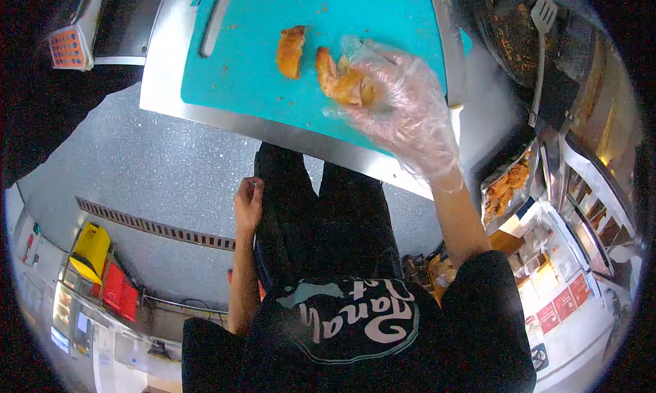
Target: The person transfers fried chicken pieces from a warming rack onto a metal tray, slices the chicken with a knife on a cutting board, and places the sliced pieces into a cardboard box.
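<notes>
My right hand (402,103) wears a clear plastic glove and rests over a turquoise cutting board (246,80). Its fingers are closed around a golden-brown piece of cooked food (346,85), whose cut inside looks pale; part of it is hidden by the glove. Left of that lies a separate cut strip of the same food (291,52), flat on the board and not touching the held piece. Brown crumbs are scattered around both. My left hand (248,203), bare, hangs low beside my left thigh, away from the board. Its fingers are curled, and their inner side is hidden.
The board lies on a metal counter (164,80). To the right are a slotted turner (543,13) and a tray of fried pieces (507,188). A person's dark sleeve (56,106) shows at left. Behind me on the left, a yellow container (91,252) stands near a red one (115,293).
</notes>
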The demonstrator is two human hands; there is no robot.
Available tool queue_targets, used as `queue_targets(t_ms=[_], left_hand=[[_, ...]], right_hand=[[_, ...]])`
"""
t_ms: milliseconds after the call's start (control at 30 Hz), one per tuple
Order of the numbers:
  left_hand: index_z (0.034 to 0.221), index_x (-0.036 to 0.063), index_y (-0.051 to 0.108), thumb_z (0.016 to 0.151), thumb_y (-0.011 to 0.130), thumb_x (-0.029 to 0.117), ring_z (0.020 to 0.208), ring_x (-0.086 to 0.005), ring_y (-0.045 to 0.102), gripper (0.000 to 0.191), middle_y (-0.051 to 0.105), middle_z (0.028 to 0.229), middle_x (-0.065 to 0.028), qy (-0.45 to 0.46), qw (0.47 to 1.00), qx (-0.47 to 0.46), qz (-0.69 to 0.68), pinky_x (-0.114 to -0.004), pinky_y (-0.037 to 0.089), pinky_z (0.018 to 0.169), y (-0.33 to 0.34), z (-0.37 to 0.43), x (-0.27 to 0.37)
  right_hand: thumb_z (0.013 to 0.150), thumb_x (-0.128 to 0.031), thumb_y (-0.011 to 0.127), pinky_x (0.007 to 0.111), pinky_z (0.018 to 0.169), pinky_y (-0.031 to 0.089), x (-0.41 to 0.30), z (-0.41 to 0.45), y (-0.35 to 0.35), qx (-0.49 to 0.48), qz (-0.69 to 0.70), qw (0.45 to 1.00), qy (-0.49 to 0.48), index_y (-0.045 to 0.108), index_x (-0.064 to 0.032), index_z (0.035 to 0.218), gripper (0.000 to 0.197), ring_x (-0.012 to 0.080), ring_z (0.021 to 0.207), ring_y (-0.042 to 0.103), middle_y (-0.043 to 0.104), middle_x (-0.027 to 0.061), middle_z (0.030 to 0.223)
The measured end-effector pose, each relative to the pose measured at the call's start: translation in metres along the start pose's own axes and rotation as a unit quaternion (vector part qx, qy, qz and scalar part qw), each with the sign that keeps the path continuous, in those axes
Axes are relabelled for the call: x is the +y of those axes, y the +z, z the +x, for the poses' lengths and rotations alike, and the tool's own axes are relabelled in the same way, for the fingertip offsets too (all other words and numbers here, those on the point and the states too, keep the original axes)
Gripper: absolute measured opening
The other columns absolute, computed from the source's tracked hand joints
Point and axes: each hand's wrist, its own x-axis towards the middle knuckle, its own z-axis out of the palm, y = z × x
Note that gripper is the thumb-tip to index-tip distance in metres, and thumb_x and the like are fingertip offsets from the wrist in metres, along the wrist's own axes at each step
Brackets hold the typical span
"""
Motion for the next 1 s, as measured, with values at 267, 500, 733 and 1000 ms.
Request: queue_targets(t_ms=[267,500,733,1000], left_hand=[[0.105,-0.0011,0.063,0.101,0.060,0.025,0.081,-0.0143,0.057,0.027,0.065,0.085,-0.0090,-0.011,1.000,0.018,-0.004,-0.031,0.048,0.074,-0.002,0.000,-0.003],[0.105,0.0002,0.063,0.101,0.058,0.023,0.076,-0.0138,0.054,0.024,0.061,0.082,-0.0085,0.006,1.000,0.003,-0.011,-0.031,0.046,0.068,-0.001,0.007,-0.005],[0.104,-0.0005,0.063,0.101,0.058,0.021,0.074,-0.0123,0.052,0.022,0.061,0.081,-0.0072,-0.012,1.000,0.008,-0.019,-0.030,0.044,0.067,-0.004,0.006,-0.006],[0.105,-0.0003,0.063,0.100,0.060,0.027,0.081,-0.0173,0.059,0.028,0.066,0.087,-0.0117,-0.007,1.000,0.007,0.028,-0.033,0.048,0.074,-0.003,0.011,0.004]], right_hand=[[0.071,-0.037,0.088,0.044,0.097,0.050,-0.013,-0.006,-0.025,0.005,-0.002,0.992,0.125,0.063,-0.0107,0.124,0.064,0.0335,0.118,0.059,0.064,0.0156,0.123],[0.069,-0.032,0.087,0.051,0.096,0.047,-0.018,0.006,-0.004,-0.106,-0.039,0.968,0.223,0.058,-0.0020,0.128,0.073,0.0419,0.108,0.060,0.061,0.0258,0.121],[0.074,-0.018,0.082,0.045,0.102,0.046,-0.019,0.015,-0.016,-0.052,-0.010,0.987,0.149,0.061,-0.0097,0.129,0.059,0.0345,0.118,0.057,0.063,0.0198,0.121],[0.083,-0.015,0.066,0.043,0.087,0.053,0.021,0.059,0.006,-0.131,-0.055,0.968,-0.205,0.069,-0.0056,0.097,0.017,0.0315,0.095,0.066,0.069,0.0140,0.099]])
